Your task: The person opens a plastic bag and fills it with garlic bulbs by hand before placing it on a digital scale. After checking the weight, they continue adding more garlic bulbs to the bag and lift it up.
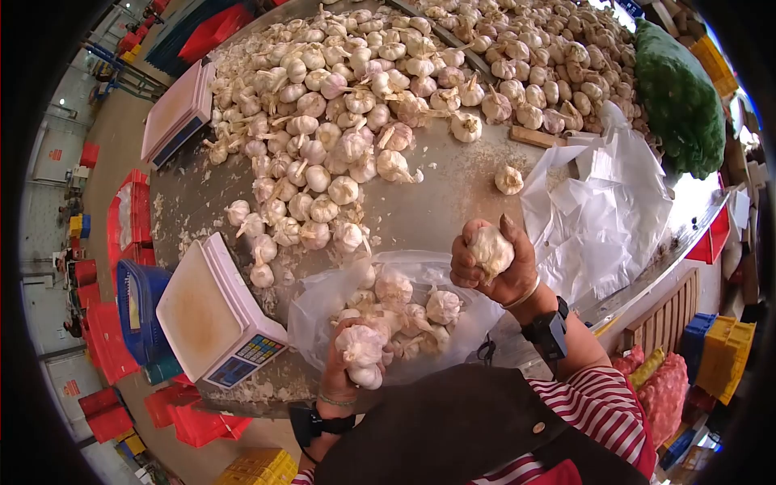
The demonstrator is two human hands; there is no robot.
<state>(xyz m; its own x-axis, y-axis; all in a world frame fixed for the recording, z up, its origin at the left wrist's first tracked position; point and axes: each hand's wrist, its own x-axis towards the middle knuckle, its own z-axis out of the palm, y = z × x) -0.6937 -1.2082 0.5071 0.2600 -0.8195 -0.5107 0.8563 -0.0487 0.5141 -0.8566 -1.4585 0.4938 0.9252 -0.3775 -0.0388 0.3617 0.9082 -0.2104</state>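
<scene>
I grip one garlic bulb (491,252) in my curled right hand (517,279), by the clear bag's (314,311) right side; my left hand (335,376) cradles what look like two bulbs (361,346) at its near edge. Light fingers should spare the papery skins. Beyond lies the loose heap (323,137).

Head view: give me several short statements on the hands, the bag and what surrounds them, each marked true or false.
1. The right hand holds a bulb. True.
2. The left hand is empty. False: it holds garlic.
3. The clear bag contains bulbs. True.
4. The near scale stands right of the bag. False: it stands left of it.
5. A green sack lies at the upper right. True.
</scene>
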